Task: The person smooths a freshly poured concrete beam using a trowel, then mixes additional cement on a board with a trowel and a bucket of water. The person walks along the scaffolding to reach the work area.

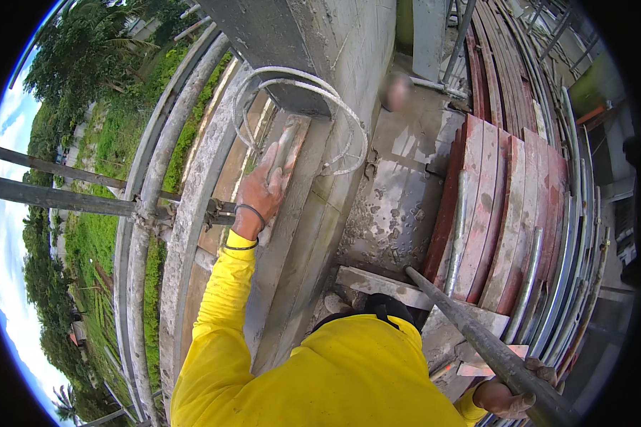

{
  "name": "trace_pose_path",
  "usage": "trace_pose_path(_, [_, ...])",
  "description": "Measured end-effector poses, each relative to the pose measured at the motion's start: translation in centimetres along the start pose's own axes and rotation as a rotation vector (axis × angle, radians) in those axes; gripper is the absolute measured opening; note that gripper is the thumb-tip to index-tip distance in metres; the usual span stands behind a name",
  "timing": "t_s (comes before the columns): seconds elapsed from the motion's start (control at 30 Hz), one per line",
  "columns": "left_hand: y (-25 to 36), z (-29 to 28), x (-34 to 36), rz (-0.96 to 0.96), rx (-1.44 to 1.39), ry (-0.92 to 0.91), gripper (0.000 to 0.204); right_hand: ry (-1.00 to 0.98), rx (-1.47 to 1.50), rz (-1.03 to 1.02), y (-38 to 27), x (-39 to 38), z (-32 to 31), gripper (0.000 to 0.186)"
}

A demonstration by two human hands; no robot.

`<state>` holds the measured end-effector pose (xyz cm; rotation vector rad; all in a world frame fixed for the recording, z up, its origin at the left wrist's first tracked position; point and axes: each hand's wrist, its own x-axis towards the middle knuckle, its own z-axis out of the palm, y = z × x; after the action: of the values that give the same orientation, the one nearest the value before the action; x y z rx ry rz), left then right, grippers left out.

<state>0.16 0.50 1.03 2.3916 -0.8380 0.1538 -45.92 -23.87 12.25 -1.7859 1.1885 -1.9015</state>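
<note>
- Right hand (509, 397), nearest, low right of view: fingers wrapped tight round a dark grey steel scaffold pipe (477, 331). Pipe runs diagonally from that grip up-left toward the slab edge; it looks rigid and heavy, a brace rather than something being worked
- Yellow long-sleeved shirt (349, 377) fills the lower centre and hides anything below it
- Left hand (263, 192), arm stretched forward, closed over the handle of a grey cement-caked plastering float (286, 153), dark band at the wrist
- Float lies flat against a grey rendered concrete face (299, 235) just below a dark square column (278, 50). Long axis runs away from the person, far end pointing up and slightly right toward the column
- Handling, my read: stiff, light for its length, flat blade, gritty and likely slick with wet mortar. Hold it at the raised centre handle, as now, so pressure spreads evenly
- Loop of pale hose (349, 121) hangs round the column, just beside the float's far end
- Red-brown formwork planks (506, 206) stacked well to the right
</note>
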Motion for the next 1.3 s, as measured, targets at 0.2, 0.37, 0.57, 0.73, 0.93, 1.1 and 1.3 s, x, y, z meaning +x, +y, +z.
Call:
trace_pose_path(0.2, [-0.1, 3.4, 0.2, 0.011, 0.049, -0.005, 0.057, 0.027, 0.117, -0.248, 1.0, 1.5, 2.3, 0.063])
trace_pose_path(0.37, [-0.3, 2.8, 1.3, -0.125, 0.108, -0.080, 0.056, 0.029, 0.067, -0.222, 0.0, 1.1, 2.1, 0.063])
trace_pose_path(0.57, [-1.7, 0.7, 1.9, -0.287, 0.037, -0.061, 0.058, 0.185, 0.024, -0.055, 3.3, 0.5, -0.2, 0.055])
trace_pose_path(0.73, [-2.3, 1.5, 2.2, -0.296, -0.015, 0.015, 0.058, 0.038, 0.045, -0.266, 1.1, 1.1, 1.5, 0.055])
trace_pose_path(0.93, [-0.4, 2.4, 0.0, -0.225, -0.075, -0.056, 0.058, 0.009, 0.008, -0.389, 1.7, 1.5, 1.0, 0.057])
trace_pose_path(1.1, [-2.1, 0.8, 1.2, -0.259, -0.058, -0.048, 0.057, 0.037, -0.009, -0.300, 1.1, 1.2, 1.3, 0.055])
trace_pose_path(1.3, [-4.6, 1.1, 0.8, -0.043, -0.141, -0.079, 0.057, 0.049, 0.051, -0.208, 0.0, 0.6, 2.0, 0.053])
